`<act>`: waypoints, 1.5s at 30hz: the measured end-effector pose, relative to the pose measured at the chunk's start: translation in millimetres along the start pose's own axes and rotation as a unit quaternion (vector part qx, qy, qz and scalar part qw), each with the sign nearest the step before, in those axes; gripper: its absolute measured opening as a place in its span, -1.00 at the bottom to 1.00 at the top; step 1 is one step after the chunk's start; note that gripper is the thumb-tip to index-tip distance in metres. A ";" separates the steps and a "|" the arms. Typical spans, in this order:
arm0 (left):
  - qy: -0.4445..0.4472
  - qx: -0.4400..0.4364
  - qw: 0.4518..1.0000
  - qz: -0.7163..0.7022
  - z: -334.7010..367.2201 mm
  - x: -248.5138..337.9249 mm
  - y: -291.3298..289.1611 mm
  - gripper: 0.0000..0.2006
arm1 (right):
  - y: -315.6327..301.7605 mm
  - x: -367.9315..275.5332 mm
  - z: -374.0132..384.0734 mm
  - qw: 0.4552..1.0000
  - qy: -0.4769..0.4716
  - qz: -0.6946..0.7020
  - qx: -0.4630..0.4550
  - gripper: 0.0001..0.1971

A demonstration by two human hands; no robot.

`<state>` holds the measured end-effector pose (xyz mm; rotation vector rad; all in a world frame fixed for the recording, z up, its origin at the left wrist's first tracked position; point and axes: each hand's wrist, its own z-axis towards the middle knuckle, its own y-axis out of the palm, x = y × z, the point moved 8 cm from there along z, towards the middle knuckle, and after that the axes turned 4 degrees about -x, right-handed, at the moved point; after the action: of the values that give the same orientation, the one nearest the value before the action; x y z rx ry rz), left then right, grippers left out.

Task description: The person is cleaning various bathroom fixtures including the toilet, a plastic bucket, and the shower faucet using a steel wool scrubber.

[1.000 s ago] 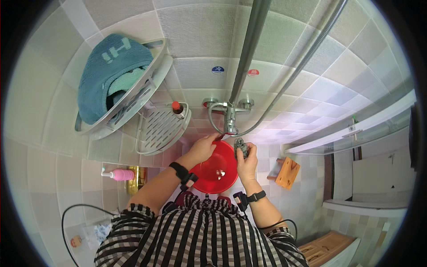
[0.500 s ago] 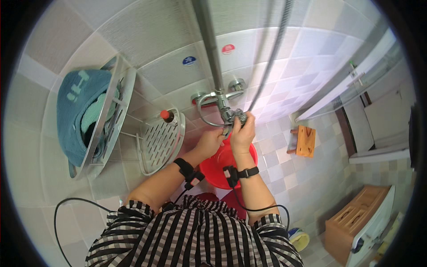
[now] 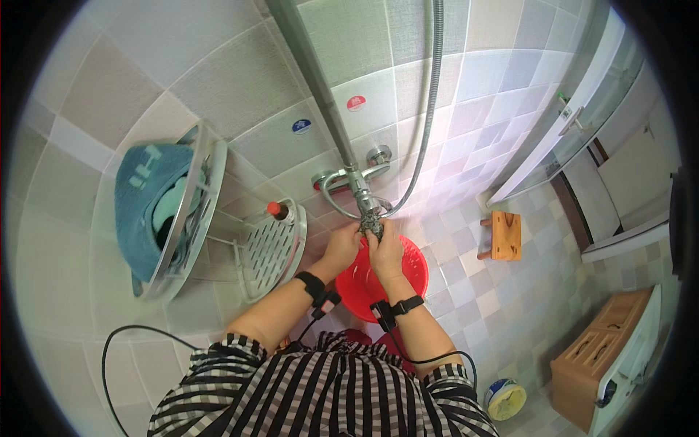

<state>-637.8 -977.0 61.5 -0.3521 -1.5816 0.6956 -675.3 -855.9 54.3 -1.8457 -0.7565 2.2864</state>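
A crumpled, shiny grey scourer (image 3: 372, 223), looking like steel wool, sits just under the chrome shower faucet (image 3: 361, 191). My left hand (image 3: 342, 246) grips it from the left, and my right hand (image 3: 386, 250) closes on its right side. The fingertips of both hands nearly meet around it. Below them stands a red basin (image 3: 415, 277) with light streaks of water or foam inside; my hands partly cover it. Each wrist carries a black strap with a small cabled device.
On the left wall are a rack with a blue towel (image 3: 145, 211) and a lower corner shelf (image 3: 271, 251) bearing a red-capped bottle (image 3: 279, 211). A wooden stool (image 3: 506, 235), a yellow-and-blue bucket (image 3: 506, 400) and a wooden cabinet (image 3: 601, 342) stand to the right.
My right hand has come down and toward me with the scourer, from beside the faucet to below it. My left hand has moved slightly down and now grips the scourer too.
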 end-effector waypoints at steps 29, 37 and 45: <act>0.003 0.035 0.997 0.069 -9.2 -40.5 22.6 -0.84 | -4.3 -38.5 20.9 0.994 0.030 0.063 0.084 -0.63; -0.015 0.041 0.998 0.052 12.7 -61.4 0.1 -0.80 | 26.9 -42.7 10.6 0.994 0.000 0.096 0.049 -0.70; -0.043 0.003 0.997 0.065 12.5 -29.0 9.6 -0.85 | 12.7 -3.4 9.8 0.992 -0.048 0.022 0.118 -0.68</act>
<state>-647.4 -989.8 32.6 -0.4278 -1.6483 0.8256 -680.9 -871.3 53.0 -1.6749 -0.4360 2.3872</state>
